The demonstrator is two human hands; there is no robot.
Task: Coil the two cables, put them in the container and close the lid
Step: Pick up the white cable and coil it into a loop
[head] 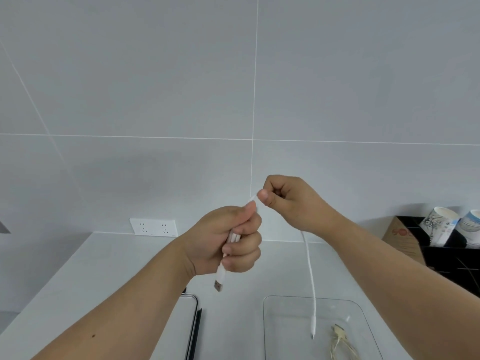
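My left hand is closed around a folded bundle of a white cable, whose USB plug sticks out below the fist. My right hand pinches the same cable just up and right of the left thumb. From there the loose end hangs down, its small plug dangling over the clear container on the counter. Inside the container lies a second, cream-coloured cable, loosely bunched. The lid, clear with a dark rim, lies flat to the left of the container, partly behind my left forearm.
A white counter runs to a grey tiled wall with a double socket. At the far right stands a black divided organiser with paper cups and a brown box.
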